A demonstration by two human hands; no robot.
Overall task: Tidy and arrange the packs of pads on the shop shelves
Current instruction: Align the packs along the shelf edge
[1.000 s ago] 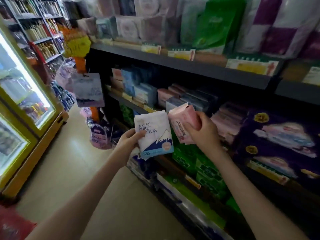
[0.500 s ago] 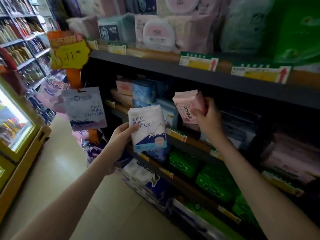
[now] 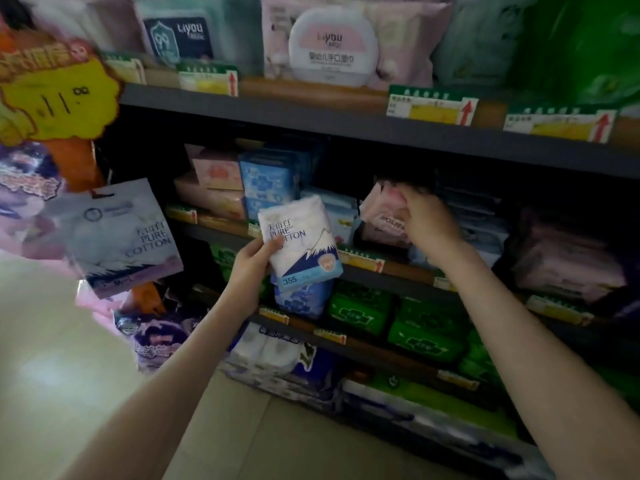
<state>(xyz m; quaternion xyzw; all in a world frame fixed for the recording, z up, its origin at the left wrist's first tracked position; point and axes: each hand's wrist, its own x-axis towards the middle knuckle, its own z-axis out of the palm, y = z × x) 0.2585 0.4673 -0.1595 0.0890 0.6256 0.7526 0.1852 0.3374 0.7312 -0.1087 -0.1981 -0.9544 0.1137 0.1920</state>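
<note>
Two packs in hand at the middle shelf [image 3: 398, 277]
Grips white pack [image 3: 299, 237] upright in left hand [image 3: 251, 268], just before the shelf's front edge; pinches tilted pink pack [image 3: 379, 211] with curled right hand [image 3: 427, 220], past that edge, among shelved packs [image 3: 341, 211].
</note>
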